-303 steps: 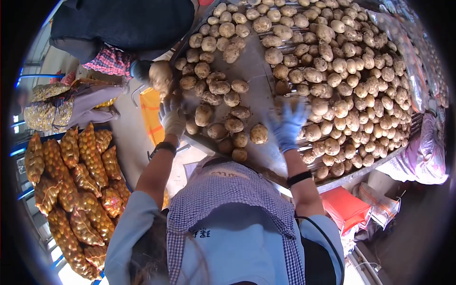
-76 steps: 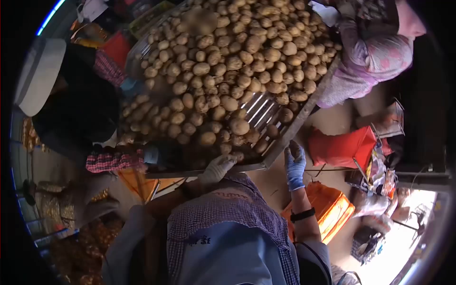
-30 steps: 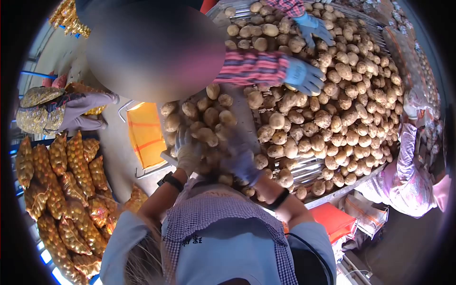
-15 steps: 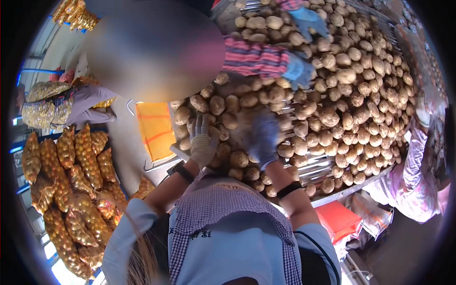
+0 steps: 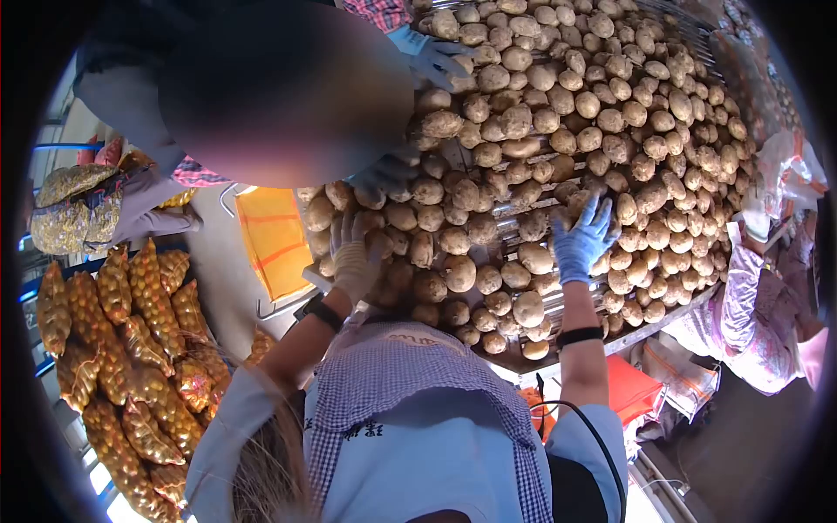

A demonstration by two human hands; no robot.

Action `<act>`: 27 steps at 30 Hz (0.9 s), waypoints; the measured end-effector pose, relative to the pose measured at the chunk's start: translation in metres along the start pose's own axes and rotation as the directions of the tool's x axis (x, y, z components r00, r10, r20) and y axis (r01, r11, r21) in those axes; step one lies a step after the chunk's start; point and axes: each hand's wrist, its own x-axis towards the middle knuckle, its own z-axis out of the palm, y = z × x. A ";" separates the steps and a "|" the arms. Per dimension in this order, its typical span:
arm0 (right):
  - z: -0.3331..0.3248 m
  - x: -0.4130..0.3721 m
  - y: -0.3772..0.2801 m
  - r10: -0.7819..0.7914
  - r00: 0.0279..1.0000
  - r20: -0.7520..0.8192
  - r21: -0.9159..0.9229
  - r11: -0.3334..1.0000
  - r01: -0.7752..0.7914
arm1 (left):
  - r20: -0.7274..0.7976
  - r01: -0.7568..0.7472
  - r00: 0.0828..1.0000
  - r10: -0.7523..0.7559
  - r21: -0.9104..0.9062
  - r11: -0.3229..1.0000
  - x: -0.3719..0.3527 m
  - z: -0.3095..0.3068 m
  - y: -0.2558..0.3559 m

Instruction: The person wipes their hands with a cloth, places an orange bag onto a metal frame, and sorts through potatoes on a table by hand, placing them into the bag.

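Many brown potatoes (image 5: 527, 309) cover a metal roller table (image 5: 509, 228). My left hand (image 5: 352, 268), in a white glove, rests at the near left edge among potatoes with its fingers spread. Farther right, my right hand (image 5: 582, 246) wears a blue glove. It lies over the potatoes with its fingers stretched out and apart, touching those around its fingertips. Neither hand is wrapped round a potato.
Another person's gloved hand (image 5: 433, 59) is over the potatoes across from me. At the right a person in a patterned sleeve (image 5: 741, 283) stands by the table. An orange bag (image 5: 268, 240) hangs at the left end, near filled mesh sacks (image 5: 157, 288).
My right hand has moved right from the middle of the table onto the denser potatoes. My left hand stays near the left edge. The co-worker's hands have moved left, and potatoes have shifted.
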 end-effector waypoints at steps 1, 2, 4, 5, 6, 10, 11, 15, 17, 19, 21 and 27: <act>0.004 -0.008 -0.004 0.024 0.999 0.040 0.053 0.998 -0.026 | -0.011 -0.041 0.999 0.041 -0.013 0.999 0.005 0.002 0.003; 0.016 -0.016 -0.006 -0.016 1.000 0.004 0.072 0.997 0.016 | -0.012 -0.041 0.999 0.041 -0.013 0.999 0.007 0.007 0.005; 0.030 -0.042 -0.016 -0.255 0.949 -0.187 0.120 0.953 0.280 | -0.135 -0.051 0.989 0.059 0.057 0.997 0.002 0.019 0.008; 0.010 -0.062 -0.034 -0.331 0.934 -0.133 0.166 0.922 0.350 | -0.129 -0.051 0.990 0.058 0.055 0.997 0.000 0.018 0.015; 0.002 -0.081 -0.050 -0.363 0.927 -0.093 0.251 0.893 0.374 | -0.096 0.022 0.995 -0.016 0.064 0.998 0.000 0.012 0.025; -0.018 -0.104 -0.076 -0.543 0.839 0.039 0.647 0.653 0.393 | -0.077 0.048 0.996 -0.045 0.036 0.998 0.002 0.004 0.026; -0.017 -0.105 -0.077 -0.596 0.801 0.051 0.791 0.514 0.332 | -0.078 0.057 0.996 -0.053 0.041 0.998 0.002 0.002 0.025; -0.002 -0.034 -0.088 -0.282 0.908 -0.309 0.616 0.668 0.417 | -0.062 -0.066 0.996 0.065 -0.023 0.998 -0.001 0.010 0.019; 0.003 -0.012 -0.099 -0.296 0.944 0.147 0.365 0.903 0.226 | -0.133 -0.080 0.988 0.075 -0.034 0.996 0.003 0.017 0.020; -0.002 -0.007 -0.107 -0.316 0.939 0.135 0.263 0.925 0.273 | -0.140 -0.082 0.987 0.073 -0.055 0.995 0.005 0.017 0.023; 0.008 -0.003 -0.113 -0.344 0.929 0.135 0.165 0.932 0.321 | -0.141 -0.072 0.988 0.062 -0.067 0.995 0.003 0.004 0.031; 0.017 0.029 -0.101 -0.466 0.880 -0.087 0.354 0.812 0.465 | -0.071 -0.070 0.996 0.061 -0.128 0.989 -0.002 -0.004 0.036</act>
